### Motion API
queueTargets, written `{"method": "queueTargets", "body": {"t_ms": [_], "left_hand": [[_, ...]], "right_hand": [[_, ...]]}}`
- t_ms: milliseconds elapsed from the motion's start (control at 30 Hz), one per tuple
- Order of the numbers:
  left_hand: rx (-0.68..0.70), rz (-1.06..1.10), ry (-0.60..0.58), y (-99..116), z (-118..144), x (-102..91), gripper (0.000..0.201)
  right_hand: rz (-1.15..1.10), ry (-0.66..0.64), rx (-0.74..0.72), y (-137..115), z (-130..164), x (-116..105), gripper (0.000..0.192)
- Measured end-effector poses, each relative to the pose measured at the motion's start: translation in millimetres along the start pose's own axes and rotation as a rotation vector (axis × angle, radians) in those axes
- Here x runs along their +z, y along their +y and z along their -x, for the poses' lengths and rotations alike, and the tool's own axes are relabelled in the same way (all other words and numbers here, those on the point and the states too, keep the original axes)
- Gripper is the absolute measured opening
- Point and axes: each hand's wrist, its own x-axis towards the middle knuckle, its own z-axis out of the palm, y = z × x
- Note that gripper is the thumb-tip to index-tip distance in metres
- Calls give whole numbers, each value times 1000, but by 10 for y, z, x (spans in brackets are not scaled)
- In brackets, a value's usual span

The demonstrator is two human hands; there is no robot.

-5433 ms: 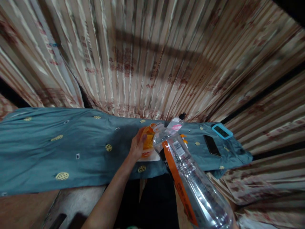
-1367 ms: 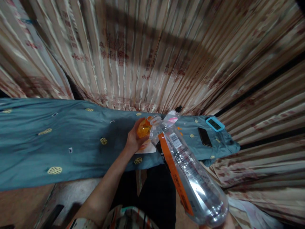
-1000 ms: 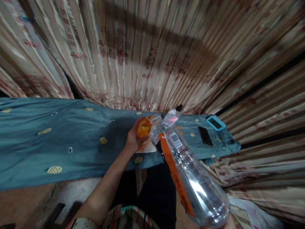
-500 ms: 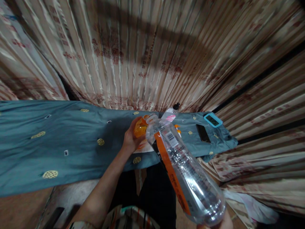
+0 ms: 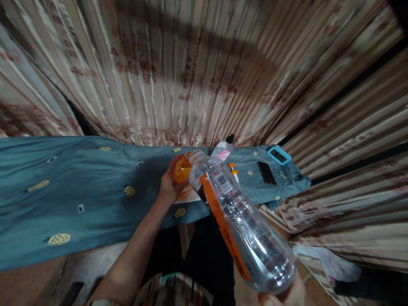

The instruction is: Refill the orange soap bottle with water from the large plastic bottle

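Right hand [image 5: 282,295], at 5 o'clock, grips the base of a big clear bottle [image 5: 239,221], tilted w/ mouth at the orange cup [image 5: 182,170]. Left hand [image 5: 168,187] is wrapped around that cup, on the bench [image 5: 79,187] cloth. Pour looks underway; bottle seems nearly empty, fill level can't be read. Phone [image 5: 267,173], blue clock [image 5: 279,155] at 2 o'clock.

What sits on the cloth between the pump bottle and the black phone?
In the head view, a small orange-and-white tube lies on the teal cloth between the pump bottle and black phone.
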Motion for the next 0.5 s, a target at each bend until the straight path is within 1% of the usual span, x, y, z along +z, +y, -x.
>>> {"method": "queueTargets", "body": {"t_ms": [67,133,167,267,333,400,500], "left_hand": [[7,-1,1,0,-2,-3,81],[9,-1,-5,3,-3,-8,81],[8,0,-9,7,-3,-11,82],[7,-9,-13,15,-4,-18,82],[11,-19,-12,14,-5,-19,80],[14,-18,-10,6,-5,-16,78],[13,-6,-2,-11,0,-5,77]], "right_hand": [[74,-221,-15,51,-71,-165,89],[82,-281,-33,70,-132,-279,89],[68,-336,-40,68,-154,-310,88],[31,-454,-81,49,-188,-339,85],[37,-467,-99,44,-189,-335,84],[58,-411,-90,39,-167,-300,85],[94,-218,-51,-11,-80,-137,89]]}}
